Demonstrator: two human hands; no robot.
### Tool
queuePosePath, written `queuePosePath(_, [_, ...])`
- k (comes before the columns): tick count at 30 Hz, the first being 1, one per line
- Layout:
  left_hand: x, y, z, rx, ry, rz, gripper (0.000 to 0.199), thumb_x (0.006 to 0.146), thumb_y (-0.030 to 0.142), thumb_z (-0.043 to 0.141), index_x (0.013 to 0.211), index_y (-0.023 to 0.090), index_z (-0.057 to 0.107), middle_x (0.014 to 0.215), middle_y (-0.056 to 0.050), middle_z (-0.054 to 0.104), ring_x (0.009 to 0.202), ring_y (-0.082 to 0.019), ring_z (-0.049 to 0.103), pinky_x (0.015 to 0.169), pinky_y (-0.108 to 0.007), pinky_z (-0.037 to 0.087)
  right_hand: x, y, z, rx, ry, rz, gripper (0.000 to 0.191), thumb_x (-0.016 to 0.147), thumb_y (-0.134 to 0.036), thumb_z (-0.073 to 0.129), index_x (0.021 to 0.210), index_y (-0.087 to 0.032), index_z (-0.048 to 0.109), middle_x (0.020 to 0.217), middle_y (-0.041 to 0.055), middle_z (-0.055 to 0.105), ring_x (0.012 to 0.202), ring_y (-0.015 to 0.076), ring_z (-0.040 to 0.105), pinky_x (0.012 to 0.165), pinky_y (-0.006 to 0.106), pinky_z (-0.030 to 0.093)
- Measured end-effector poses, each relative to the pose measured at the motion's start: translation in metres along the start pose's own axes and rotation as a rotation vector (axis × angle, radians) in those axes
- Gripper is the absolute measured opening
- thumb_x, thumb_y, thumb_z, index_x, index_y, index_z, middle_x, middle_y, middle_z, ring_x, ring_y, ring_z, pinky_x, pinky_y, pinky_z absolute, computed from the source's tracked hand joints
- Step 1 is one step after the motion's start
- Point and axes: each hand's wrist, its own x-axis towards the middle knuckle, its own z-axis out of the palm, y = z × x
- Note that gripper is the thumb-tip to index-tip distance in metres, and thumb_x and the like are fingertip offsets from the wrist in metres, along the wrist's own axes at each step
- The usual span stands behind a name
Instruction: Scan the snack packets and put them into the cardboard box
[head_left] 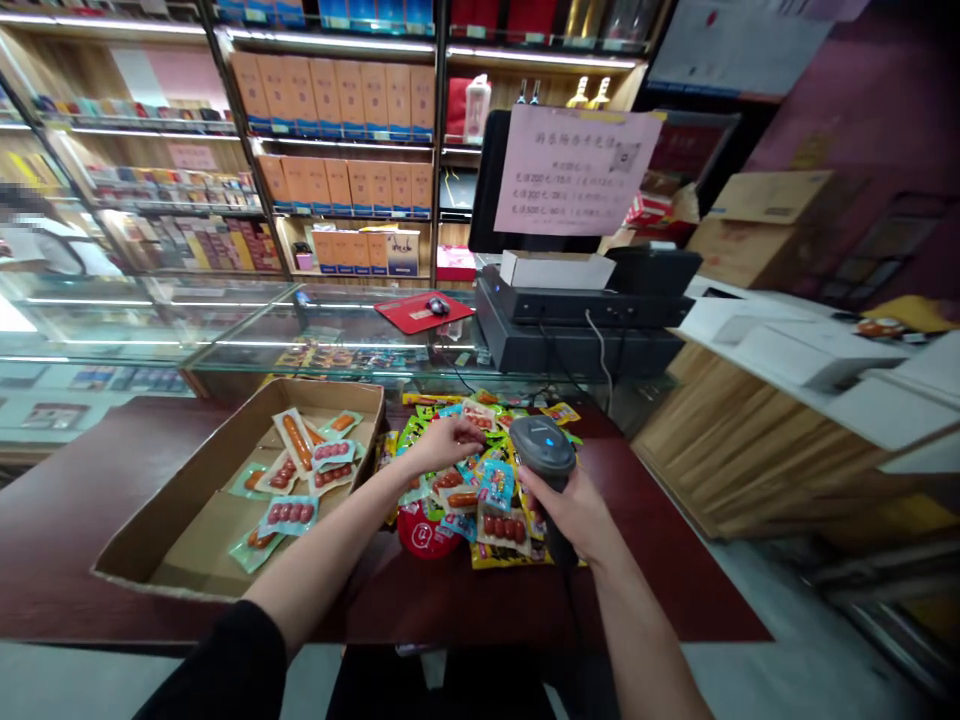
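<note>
My right hand [574, 505] is wrapped round the handle of a dark grey barcode scanner [541, 447], which shows a blue light on top. My left hand [448, 443] is over a pile of colourful snack packets, its fingers loosely bent and nothing visible in them. Among the pile are a clear packet of small sausages [504, 528], a blue packet [496, 484] and a round red package [427, 532]. To the left, a shallow cardboard box [187, 555] holds several clear sausage packets [290, 512].
Behind the dark red table [675, 580] is a glass display counter [330, 325] with a red mouse pad [420, 313]. A monitor with a paper sign [574, 170] stands on it. At right is a wooden cabinet [712, 440]. A person [60, 245] is at far left.
</note>
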Motion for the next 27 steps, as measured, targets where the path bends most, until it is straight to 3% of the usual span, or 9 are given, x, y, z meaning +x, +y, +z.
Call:
queuePosePath(6, [-0.01,-0.015,0.021,0.303,-0.024,0.097,0.034,0.075,0.027,0.063,0.108,0.019,0.069,0.101,-0.008,0.07,0.089,-0.021,0.064,0.078,-0.03,0.049,0.0,0.004,-0.003,-0.003,-0.018,0.005,0.033,0.077,-0.047,0.066,0.066,-0.019,0.056,0.049,-0.0009,0.055,0.039,0.0118,0.049,0.041,0.024,0.04])
queuePosePath(14, [-0.009,-0.018,0.034,0.413,-0.116,0.225,0.064,0.072,0.038,0.069,0.131,0.018,0.054,0.125,-0.015,0.059,0.114,-0.029,0.053,0.099,-0.039,0.039,0.0,0.003,0.004,0.035,-0.003,0.032,0.033,0.073,-0.049,0.068,0.064,-0.02,0.056,0.046,-0.001,0.054,0.037,0.0126,0.048,0.039,0.026,0.039])
queuePosePath(17, [-0.009,-0.019,0.039,0.475,-0.19,0.231,0.064,0.071,0.034,0.07,0.131,0.018,0.054,0.118,-0.014,0.062,0.109,-0.029,0.055,0.095,-0.038,0.041,-0.001,0.002,0.006,0.05,-0.01,0.038,0.034,0.072,-0.05,0.068,0.062,-0.02,0.055,0.046,-0.0009,0.054,0.037,0.0129,0.048,0.039,0.026,0.04])
queuePosePath(22, [-0.008,-0.016,0.031,0.561,-0.154,0.15,0.066,0.064,0.042,0.075,0.123,0.015,0.06,0.104,-0.013,0.063,0.098,-0.028,0.057,0.086,-0.035,0.044,-0.001,0.006,0.009,0.037,-0.007,0.056,0.033,0.072,-0.049,0.068,0.063,-0.02,0.055,0.044,-0.0015,0.054,0.035,0.0124,0.048,0.037,0.025,0.04])
queuePosePath(27, [-0.008,-0.018,0.004,0.431,-0.166,-0.061,0.03,0.063,0.038,0.073,0.081,0.015,0.067,0.068,0.0,0.06,0.064,-0.014,0.055,0.06,-0.024,0.041,-0.003,0.009,0.012,-0.006,-0.015,0.012,0.033,0.073,-0.048,0.068,0.063,-0.02,0.056,0.046,-0.0004,0.056,0.037,0.0129,0.05,0.039,0.025,0.042])
